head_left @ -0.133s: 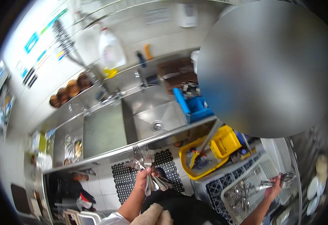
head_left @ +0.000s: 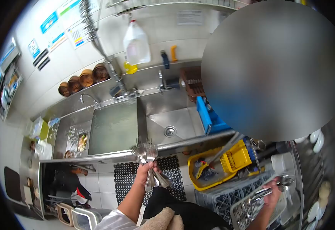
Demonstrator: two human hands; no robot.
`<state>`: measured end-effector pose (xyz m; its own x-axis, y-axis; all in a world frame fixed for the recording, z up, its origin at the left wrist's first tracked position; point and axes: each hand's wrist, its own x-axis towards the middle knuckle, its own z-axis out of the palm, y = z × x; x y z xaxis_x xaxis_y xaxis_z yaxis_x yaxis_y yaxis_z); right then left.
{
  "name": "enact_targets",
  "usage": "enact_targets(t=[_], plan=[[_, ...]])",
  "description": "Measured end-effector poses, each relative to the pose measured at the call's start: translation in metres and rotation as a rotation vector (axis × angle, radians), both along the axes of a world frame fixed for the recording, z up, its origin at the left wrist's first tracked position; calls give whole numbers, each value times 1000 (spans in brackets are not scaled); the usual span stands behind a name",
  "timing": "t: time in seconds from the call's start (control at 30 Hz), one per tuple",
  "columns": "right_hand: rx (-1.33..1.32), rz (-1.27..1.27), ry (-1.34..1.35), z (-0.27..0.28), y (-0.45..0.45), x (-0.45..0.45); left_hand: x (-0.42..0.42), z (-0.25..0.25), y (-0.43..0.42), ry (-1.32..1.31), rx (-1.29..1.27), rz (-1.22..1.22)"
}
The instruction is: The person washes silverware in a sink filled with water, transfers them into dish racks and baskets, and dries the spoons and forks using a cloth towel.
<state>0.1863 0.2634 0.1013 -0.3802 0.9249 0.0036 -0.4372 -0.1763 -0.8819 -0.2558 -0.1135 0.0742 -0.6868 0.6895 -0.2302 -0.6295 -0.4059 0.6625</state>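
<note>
My left hand (head_left: pixel 146 172) is closed around the handles of a bundle of forks (head_left: pixel 144 151), tines pointing up and away from me, in front of the sink edge. At the right, my right hand (head_left: pixel 273 195) grips a bundle of cutlery (head_left: pixel 287 180) whose rounded heads look like spoons. That hand is over a pale plastic tray (head_left: pixel 236 211) in which more loose cutlery (head_left: pixel 248 214) lies. Part of the tray is hidden by my right hand and forearm.
A steel sink (head_left: pixel 171 111) runs ahead, its middle basin (head_left: pixel 113 128) full of cloudy water. Below stand a yellow mop bucket (head_left: pixel 202 186) and grey dish racks (head_left: pixel 217 199). A blue container (head_left: pixel 209 119) sits on the sink's right. A black mat (head_left: pixel 127 184) covers some floor tiles.
The view has swung, so the sink and wall sit farther right. My right hand, still holding its cutlery, is higher relative to the tray. My left hand keeps the forks.
</note>
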Motion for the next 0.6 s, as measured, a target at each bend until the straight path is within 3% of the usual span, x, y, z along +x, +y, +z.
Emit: enact_targets(t=[0.1,0.17,0.33,0.4,0.43,0.5,0.57,0.6], plan=[[-57,420,-318,12,-50,-158,-65,4,-9,42,-115,53],[-263,691,-352,5,-97,-273,-114,-2,-24,34,-68,93],[-230,1017,-334,-21,-215,-556,-277,-6,-75,185,-204,153],[-281,1171,-389,-38,-257,-661,-344,-18,-102,222,-393,150],[-290,1248,-430,-48,-277,-712,-377,-38,-116,207,-398,167],[-677,1386,-470,-93,-319,-802,-439,-87,-149,186,-491,368],[-701,1467,-627,-152,-357,-868,-490,-127,-194,-125,-692,339],[-705,1537,-771,-183,-370,-900,-514,-179,-214,-228,-568,390]])
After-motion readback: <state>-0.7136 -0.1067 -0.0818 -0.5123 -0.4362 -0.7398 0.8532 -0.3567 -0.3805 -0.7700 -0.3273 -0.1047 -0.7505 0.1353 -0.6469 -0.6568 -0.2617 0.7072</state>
